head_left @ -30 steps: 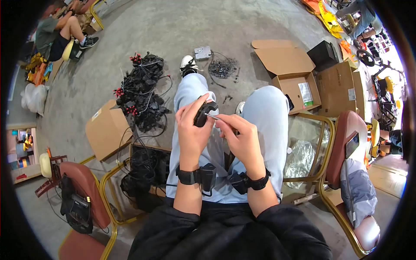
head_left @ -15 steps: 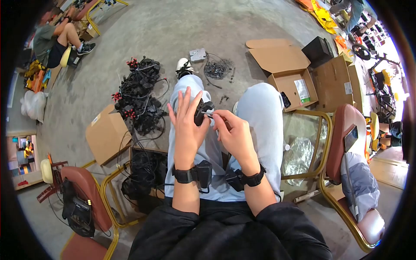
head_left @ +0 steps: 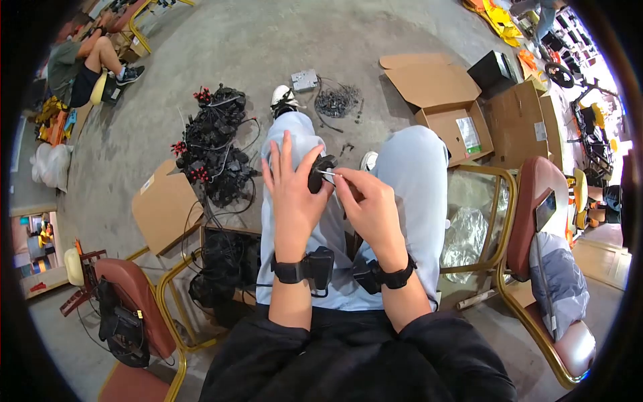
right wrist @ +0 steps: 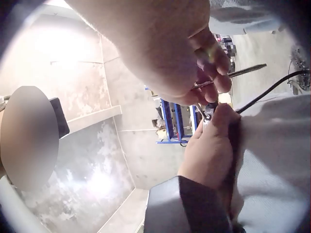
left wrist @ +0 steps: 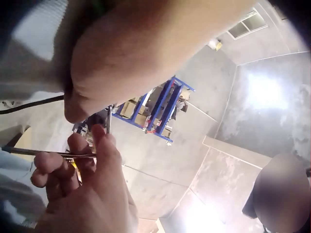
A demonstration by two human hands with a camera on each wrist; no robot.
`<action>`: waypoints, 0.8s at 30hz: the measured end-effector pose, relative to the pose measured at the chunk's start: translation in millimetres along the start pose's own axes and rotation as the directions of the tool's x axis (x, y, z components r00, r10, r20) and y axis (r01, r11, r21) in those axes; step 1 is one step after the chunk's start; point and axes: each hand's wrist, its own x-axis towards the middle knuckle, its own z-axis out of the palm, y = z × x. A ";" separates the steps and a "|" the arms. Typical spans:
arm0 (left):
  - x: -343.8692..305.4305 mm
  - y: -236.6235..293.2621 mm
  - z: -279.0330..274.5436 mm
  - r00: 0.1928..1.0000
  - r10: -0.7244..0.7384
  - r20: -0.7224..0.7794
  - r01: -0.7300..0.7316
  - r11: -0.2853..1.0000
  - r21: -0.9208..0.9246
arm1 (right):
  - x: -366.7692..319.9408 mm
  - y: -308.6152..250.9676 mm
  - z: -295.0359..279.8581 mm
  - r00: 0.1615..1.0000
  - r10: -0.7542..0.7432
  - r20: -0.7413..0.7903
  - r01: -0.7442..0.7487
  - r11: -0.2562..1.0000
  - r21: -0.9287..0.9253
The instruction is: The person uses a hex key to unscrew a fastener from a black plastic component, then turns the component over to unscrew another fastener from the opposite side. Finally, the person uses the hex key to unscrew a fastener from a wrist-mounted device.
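Observation:
Above the lap, the left hand [head_left: 295, 204] holds a small black part [head_left: 320, 175] between thumb and index finger, its other fingers spread. The right hand [head_left: 370, 208] pinches a thin metal tool [head_left: 328, 173], whose tip reaches the black part. In the left wrist view the right hand [left wrist: 90, 187] also has a second slender rod [left wrist: 29, 152] lying across its curled fingers. The right wrist view shows that rod [right wrist: 250, 70] sticking out past the fingers, and the left hand [right wrist: 211, 150] beside it. Fingers partly hide the black part.
Black cabled parts [head_left: 214, 147] lie on the floor at left, near a cardboard flap [head_left: 166, 204]. Ahead are a grey metal box [head_left: 305, 80] and a dark pile [head_left: 337, 100]. An open carton [head_left: 462, 130] and a chair [head_left: 536, 201] stand at right.
The left hand's fingers have spread away from the black part, while thumb and index finger still hold it. Both hands have shifted slightly, and the tool's angle has changed a little.

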 end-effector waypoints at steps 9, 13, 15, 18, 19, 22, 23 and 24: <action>2.0 -4.2 1.0 0.997 0.045 -0.057 -0.052 0.989 -0.137 | 0.8 -4.2 3.5 0.984 -0.176 -0.026 0.176 0.984 0.002; 2.0 -2.4 0.7 0.992 0.010 -0.125 -0.037 0.977 -0.212 | -0.8 -4.1 5.7 0.991 -0.129 0.043 0.126 0.990 0.063; 1.8 -1.4 0.4 0.988 0.004 -0.156 -0.041 0.971 -0.235 | -1.3 -2.7 7.1 0.990 -0.131 0.050 0.127 0.989 0.070; 1.4 0.6 -0.2 0.986 -0.022 -0.165 -0.024 0.962 -0.273 | -0.5 -5.6 6.6 0.991 -0.119 0.064 0.114 0.990 0.079; 1.8 -1.2 -0.3 0.985 0.009 -0.171 -0.055 0.963 -0.263 | -0.8 -5.5 6.2 0.992 -0.116 0.057 0.111 0.990 0.082; 1.5 -0.1 -1.8 0.984 0.023 -0.176 -0.069 0.963 -0.260 | -0.4 -4.4 6.9 0.991 -0.134 0.029 0.131 0.988 0.083; 0.3 -3.3 -0.6 0.987 0.028 -0.155 -0.067 0.966 -0.252 | -0.4 -3.5 7.4 0.989 -0.147 0.011 0.146 0.986 0.082; 0.9 -1.8 -1.3 0.988 0.027 -0.154 -0.066 0.965 -0.253 | 0.0 -2.3 7.7 0.989 -0.146 0.011 0.145 0.986 0.081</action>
